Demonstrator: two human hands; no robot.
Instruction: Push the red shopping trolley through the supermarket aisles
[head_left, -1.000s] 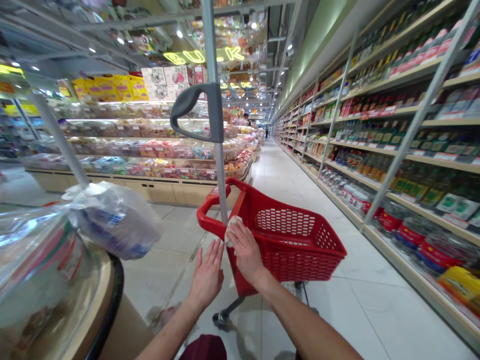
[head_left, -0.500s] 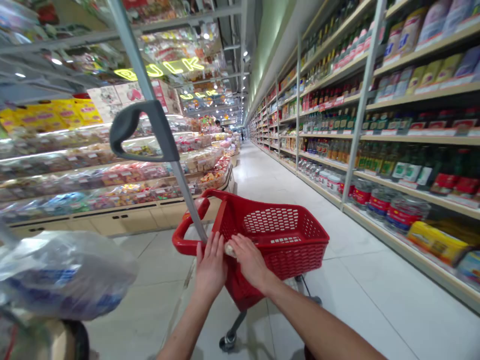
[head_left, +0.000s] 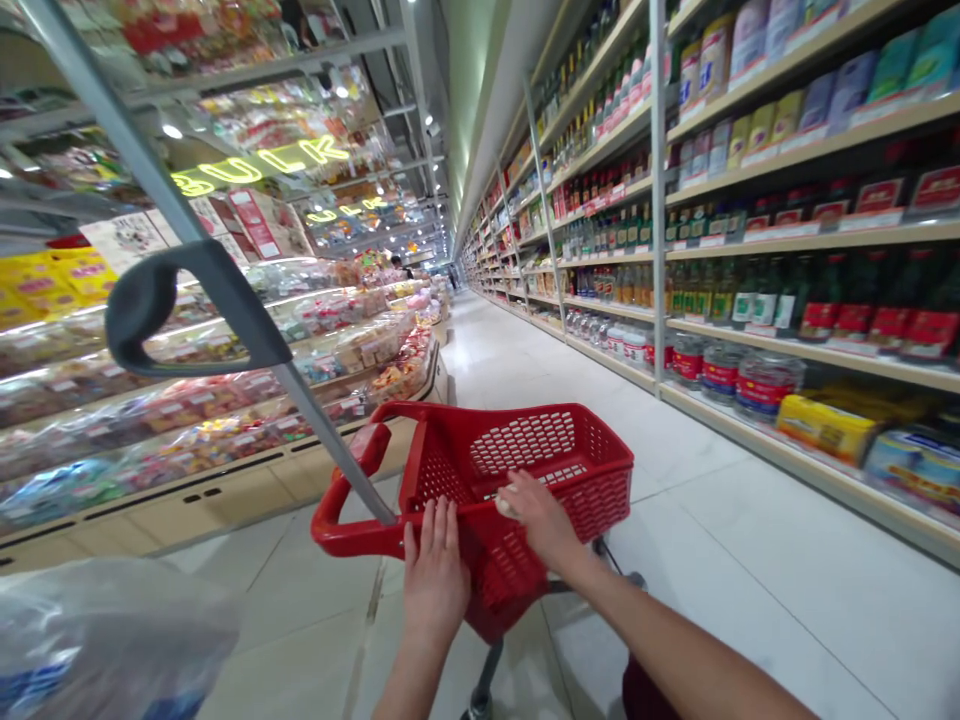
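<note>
Red shopping cart (head_left: 487, 545), in the head view, stands on a pale tiled floor (head_left: 750, 620) in a shop aisle, just in front of the person, its basket pointing off to the right and its handlebar (head_left: 352, 542) at the left end. The left hand (head_left: 437, 585) lies on the near rim of the basket, close to the handlebar end; its fingers are stretched out nearly straight and side by side, with the thumb a little apart, and they grip nothing. The right hand (head_left: 541, 518) is farther along that same rim, its fingers bent and clamped on a small pale cloth (head_left: 506, 504), which meets the rim. The two hands are near each other but apart.

A grey pole (head_left: 330, 430) rises from the handlebar end of the cart and leans up to the left, with a dark grey looped handle (head_left: 225, 300) partway up it. At the lower left is a clear plastic bag (head_left: 112, 640) with blue marks, its contents too blurred to tell. Behind the pole runs a display counter (head_left: 225, 500) of wrapped goods under a yellow lit sign (head_left: 259, 167). Long shelves (head_left: 658, 230) of bottles and jars line the right side.
</note>
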